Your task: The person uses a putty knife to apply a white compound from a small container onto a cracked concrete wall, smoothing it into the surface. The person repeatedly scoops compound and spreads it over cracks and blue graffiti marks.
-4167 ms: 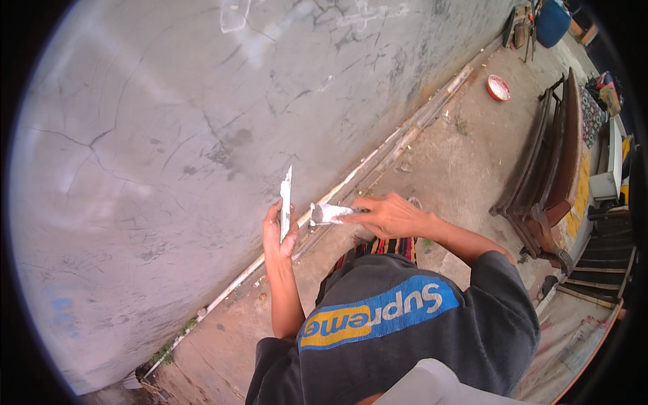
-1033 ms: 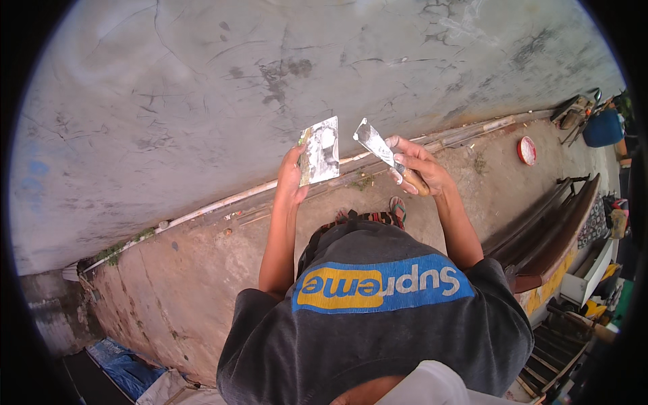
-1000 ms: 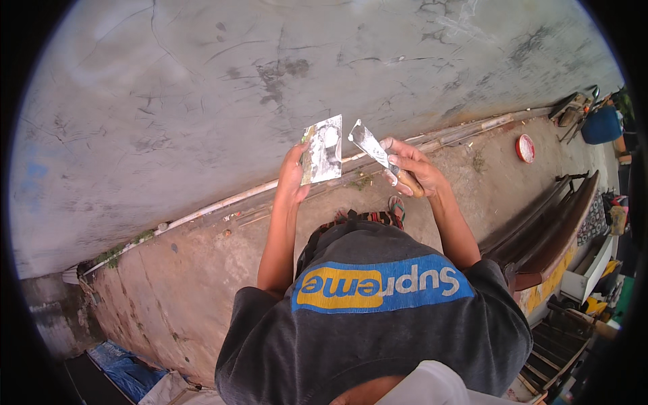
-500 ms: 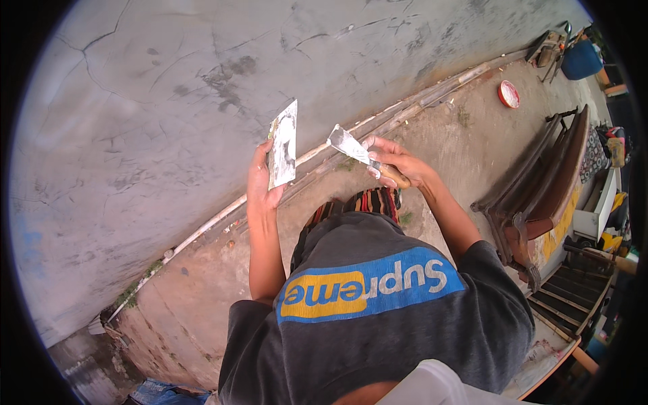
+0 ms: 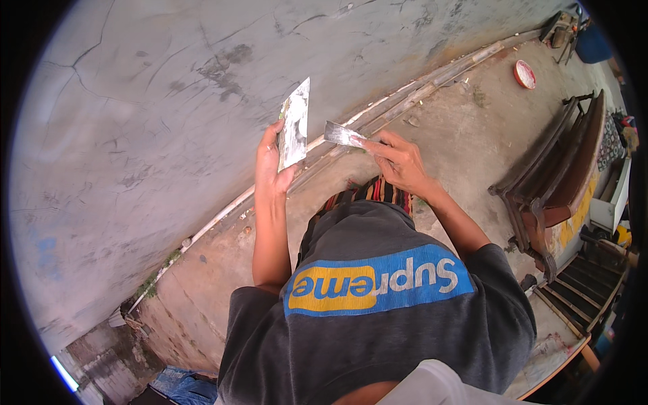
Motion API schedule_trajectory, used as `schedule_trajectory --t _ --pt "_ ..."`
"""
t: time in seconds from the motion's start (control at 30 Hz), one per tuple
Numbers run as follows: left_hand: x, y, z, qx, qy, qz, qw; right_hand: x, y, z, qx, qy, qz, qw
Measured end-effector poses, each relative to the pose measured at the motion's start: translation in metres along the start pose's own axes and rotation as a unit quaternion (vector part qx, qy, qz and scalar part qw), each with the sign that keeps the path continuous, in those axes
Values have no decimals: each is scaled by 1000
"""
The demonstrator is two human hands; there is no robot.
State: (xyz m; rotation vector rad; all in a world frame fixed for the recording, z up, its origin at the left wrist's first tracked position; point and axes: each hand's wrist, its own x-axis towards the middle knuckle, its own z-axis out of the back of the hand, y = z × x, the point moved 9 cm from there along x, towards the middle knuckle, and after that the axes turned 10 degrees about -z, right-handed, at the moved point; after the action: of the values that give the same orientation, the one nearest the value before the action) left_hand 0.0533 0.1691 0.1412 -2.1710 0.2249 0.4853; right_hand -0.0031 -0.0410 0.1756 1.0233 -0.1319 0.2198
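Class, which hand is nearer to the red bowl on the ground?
Right. The right hand is below and left of the red bowl in the picture; the left hand is farther left.

Two hands [image 5: 401, 162], one flat plate [image 5: 294, 129], one scraper [image 5: 343, 134], one red bowl [image 5: 524, 74], one brown bench [image 5: 575, 177], one blue tub [image 5: 594, 46]

The left fingers [image 5: 271, 132] hold a white-smeared plate [image 5: 295, 128] near a scraper [image 5: 342, 134] in the right fingers [image 5: 393, 143].

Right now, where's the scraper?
In the head view, the scraper is in the right grip, just right of the plate in the left grip.
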Motion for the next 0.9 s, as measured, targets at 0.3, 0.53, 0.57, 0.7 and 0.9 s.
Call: schedule_trajectory --t 0.3,0.53,0.57,0.7,0.9 --pt "1 -16 -13 414 125 -11 902 41 -9 73 -130 194 -77 969" --pt "8 7 -12 546 241 73 799 60 21 36 -291 293 31 910" --pt "10 11 -13 550 262 87 788 64 15 30 -282 300 44 910" --pt "12 18 -15 546 295 102 777 73 -18 7 -189 406 -42 893" --pt "10 20 -15 529 280 99 795 63 -40 -15 -82 502 -183 841"
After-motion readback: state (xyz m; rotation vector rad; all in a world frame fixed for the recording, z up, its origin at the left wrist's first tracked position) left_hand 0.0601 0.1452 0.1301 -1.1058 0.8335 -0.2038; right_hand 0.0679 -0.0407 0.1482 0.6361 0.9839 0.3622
